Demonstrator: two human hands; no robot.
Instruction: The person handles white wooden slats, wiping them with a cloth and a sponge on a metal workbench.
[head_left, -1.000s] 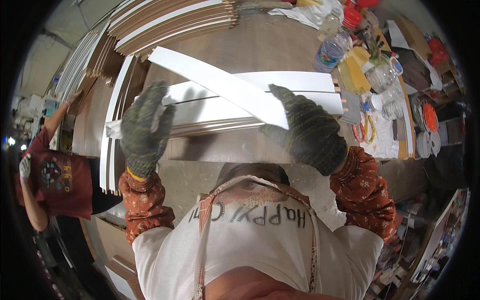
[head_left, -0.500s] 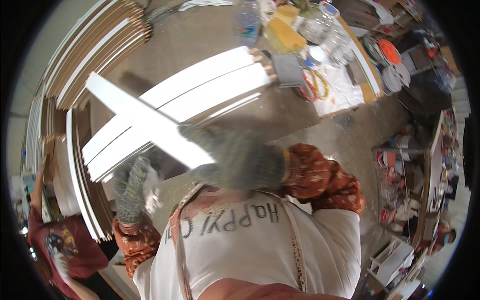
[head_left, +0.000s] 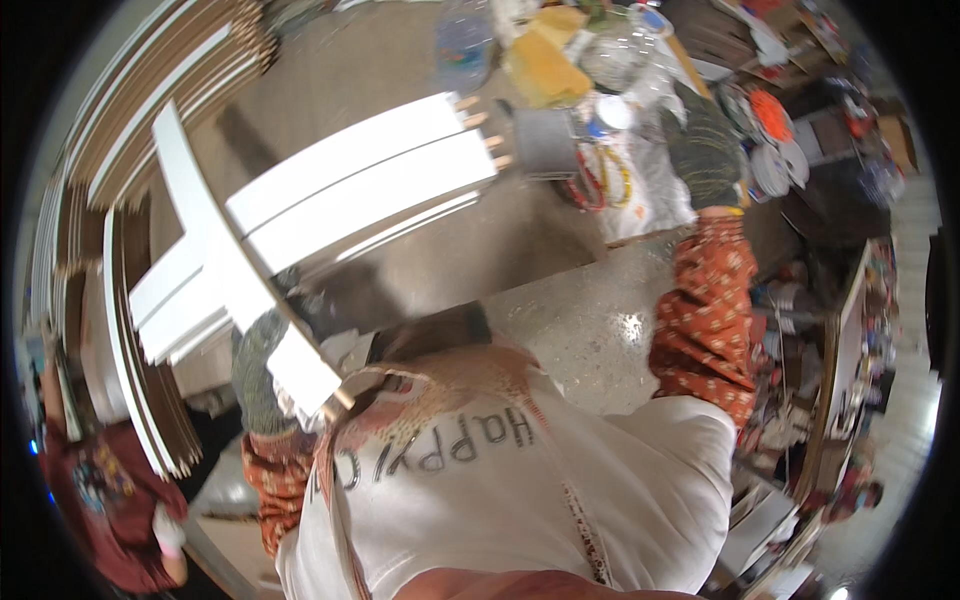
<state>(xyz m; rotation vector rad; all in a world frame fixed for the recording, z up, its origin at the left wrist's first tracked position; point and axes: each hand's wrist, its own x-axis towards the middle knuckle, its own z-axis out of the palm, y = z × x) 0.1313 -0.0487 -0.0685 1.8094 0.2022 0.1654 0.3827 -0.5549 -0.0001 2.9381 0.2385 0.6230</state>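
The brown worktop (head_left: 400, 80) carried a stack of long white boards (head_left: 360, 190) with wooden dowel pins at their right ends. One white board (head_left: 215, 250) lay slantwise across that stack, its near end gripped by the gloved left hand (head_left: 265, 375), whose fingers were closed round it. The gloved right hand (head_left: 705, 150) hung over a clutter of bottles and tape rolls (head_left: 600, 180); whether spread or closed, I could not tell.
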